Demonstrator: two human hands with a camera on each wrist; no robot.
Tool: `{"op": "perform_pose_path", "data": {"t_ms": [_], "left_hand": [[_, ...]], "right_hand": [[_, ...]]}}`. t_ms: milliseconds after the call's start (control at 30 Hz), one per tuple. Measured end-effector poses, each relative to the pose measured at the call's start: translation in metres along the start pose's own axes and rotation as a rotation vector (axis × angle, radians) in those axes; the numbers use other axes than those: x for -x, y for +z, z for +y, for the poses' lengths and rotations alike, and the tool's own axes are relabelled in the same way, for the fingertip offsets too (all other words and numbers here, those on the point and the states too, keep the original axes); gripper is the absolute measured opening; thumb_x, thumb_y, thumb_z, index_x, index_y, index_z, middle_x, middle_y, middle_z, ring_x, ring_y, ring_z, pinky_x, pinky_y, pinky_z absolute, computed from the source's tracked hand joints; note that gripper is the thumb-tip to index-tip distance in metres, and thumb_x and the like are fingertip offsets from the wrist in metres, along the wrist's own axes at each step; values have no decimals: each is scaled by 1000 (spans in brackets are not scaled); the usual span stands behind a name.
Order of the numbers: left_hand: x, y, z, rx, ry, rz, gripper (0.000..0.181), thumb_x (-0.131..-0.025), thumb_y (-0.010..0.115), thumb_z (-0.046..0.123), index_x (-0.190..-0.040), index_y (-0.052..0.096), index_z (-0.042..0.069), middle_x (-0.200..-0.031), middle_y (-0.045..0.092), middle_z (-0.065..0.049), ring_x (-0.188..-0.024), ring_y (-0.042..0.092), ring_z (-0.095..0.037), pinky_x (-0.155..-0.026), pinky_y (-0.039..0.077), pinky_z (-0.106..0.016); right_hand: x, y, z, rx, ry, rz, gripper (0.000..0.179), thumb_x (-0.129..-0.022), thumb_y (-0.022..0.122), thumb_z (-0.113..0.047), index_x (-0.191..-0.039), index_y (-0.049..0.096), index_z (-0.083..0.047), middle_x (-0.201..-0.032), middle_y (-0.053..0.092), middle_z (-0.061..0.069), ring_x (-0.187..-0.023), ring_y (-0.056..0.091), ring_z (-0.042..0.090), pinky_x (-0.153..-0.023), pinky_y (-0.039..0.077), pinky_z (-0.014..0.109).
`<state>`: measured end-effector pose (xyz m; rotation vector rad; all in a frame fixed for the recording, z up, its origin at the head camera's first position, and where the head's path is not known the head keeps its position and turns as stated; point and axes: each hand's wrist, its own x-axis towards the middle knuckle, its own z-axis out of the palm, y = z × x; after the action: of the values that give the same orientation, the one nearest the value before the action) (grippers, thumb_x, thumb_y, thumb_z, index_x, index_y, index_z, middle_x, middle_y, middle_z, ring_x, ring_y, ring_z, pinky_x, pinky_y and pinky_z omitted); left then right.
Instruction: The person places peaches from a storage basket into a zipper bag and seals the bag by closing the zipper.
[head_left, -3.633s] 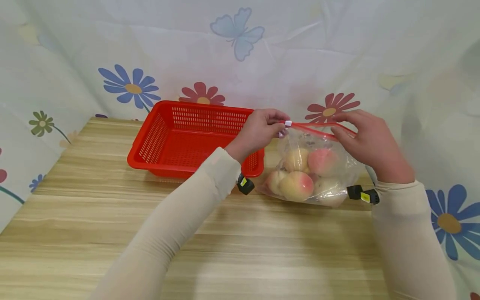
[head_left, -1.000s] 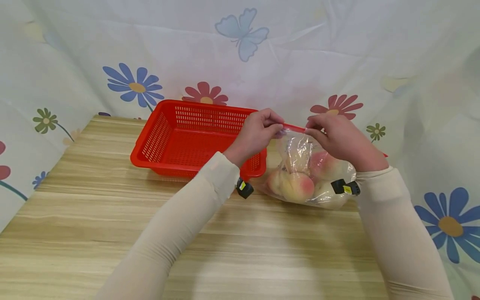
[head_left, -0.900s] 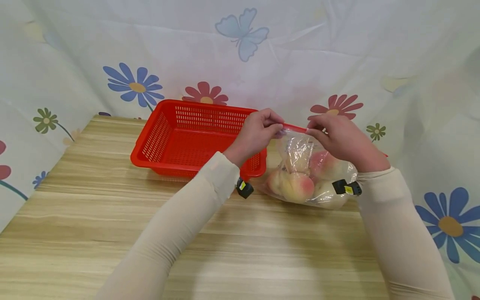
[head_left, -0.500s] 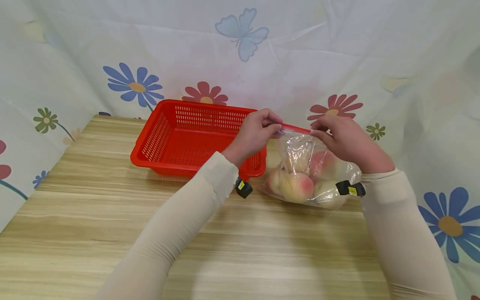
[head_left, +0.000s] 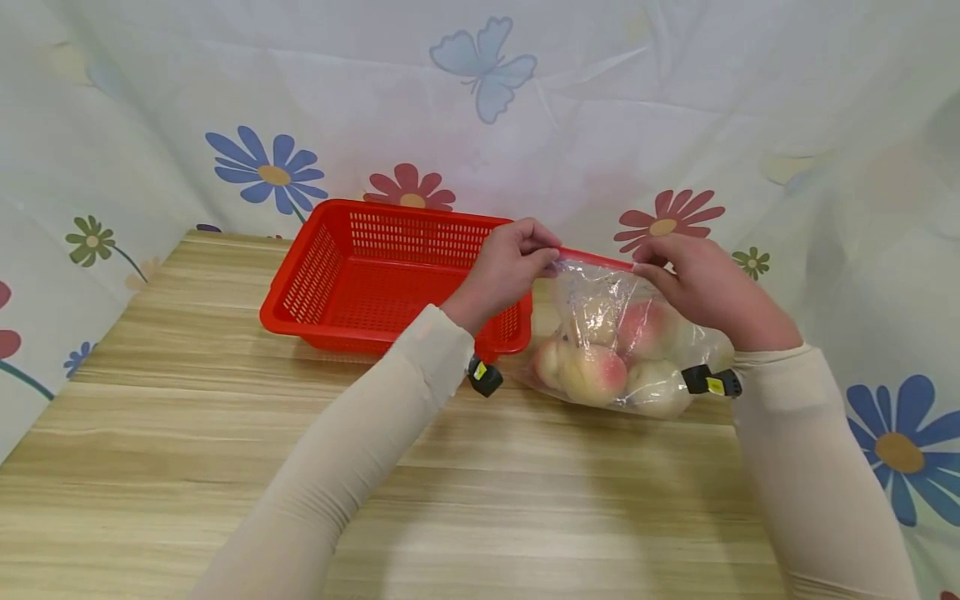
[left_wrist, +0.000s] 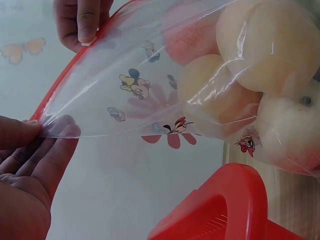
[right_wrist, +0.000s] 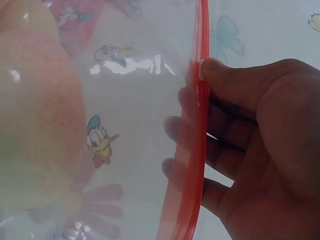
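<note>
A clear zip bag (head_left: 600, 292) printed with cartoon figures stands on the table, with several peaches (head_left: 592, 375) inside. Its red zip strip (head_left: 596, 258) runs along the top. At the strip's left end, my left hand (head_left: 501, 268) pinches the bag's corner; in the left wrist view the thumb lies over the plastic and the fingers show behind it. Farther right, my right hand (head_left: 701, 279) pinches the small white slider (right_wrist: 202, 70) between thumb and forefinger. Its other fingers lie behind the bag in the right wrist view.
Left of the bag stands a red plastic basket (head_left: 375, 287) with slotted sides and nothing in it. My left forearm passes in front of its right end. A flowered cloth (head_left: 570, 150) hangs behind the wooden table (head_left: 247, 467).
From 3.6 seconds ago, my right hand left the strip's right part for the slider near the left corner. Over the last second it slid rightward along the strip. My left hand barely shifted.
</note>
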<state>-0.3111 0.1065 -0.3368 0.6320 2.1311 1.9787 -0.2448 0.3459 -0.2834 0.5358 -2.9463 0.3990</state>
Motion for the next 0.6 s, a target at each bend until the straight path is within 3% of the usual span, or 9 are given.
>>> {"op": "perform_pose_path", "data": {"t_ms": [600], "left_hand": [[-1, -4, -1, 24, -3, 15, 12, -92, 63, 8, -104, 62, 4, -99, 69, -12, -88, 70, -22, -81, 59, -28]], "right_hand": [[9, -3, 8, 26, 44, -2, 13, -93, 64, -16, -100, 64, -5, -97, 67, 12, -89, 61, 29, -83, 49, 51]]}}
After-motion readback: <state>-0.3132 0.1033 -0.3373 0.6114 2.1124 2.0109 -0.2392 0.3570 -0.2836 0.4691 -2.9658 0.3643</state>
